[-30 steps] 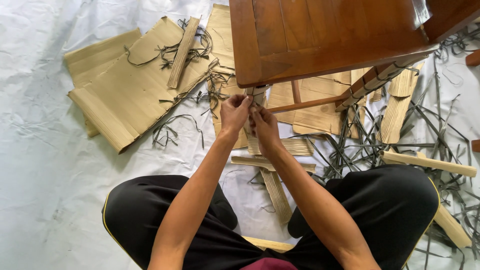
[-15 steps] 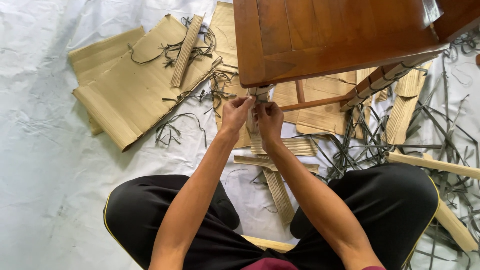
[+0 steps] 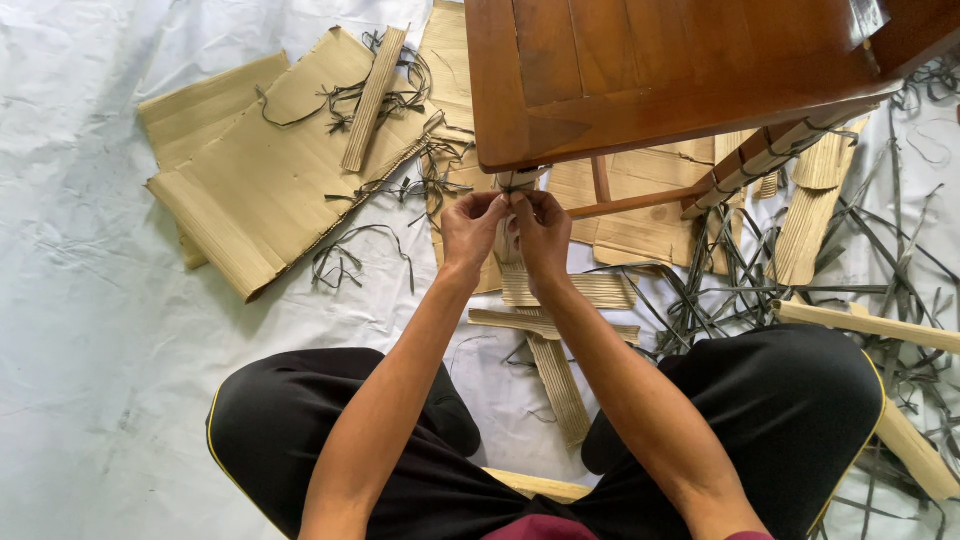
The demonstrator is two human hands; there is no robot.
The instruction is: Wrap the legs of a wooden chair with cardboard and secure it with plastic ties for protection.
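We see the left hand (image 3: 468, 228) and right hand (image 3: 543, 232) pinched together on a cardboard-wrapped chair leg (image 3: 514, 182) (tan, ribbed, bound with dark strapping) just beneath the wooden chair's (image 3: 640, 70) near-left corner.

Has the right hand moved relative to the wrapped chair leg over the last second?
Yes, slightly. The right hand has crept up the wrapped chair leg toward the seat corner, closing against the left hand.
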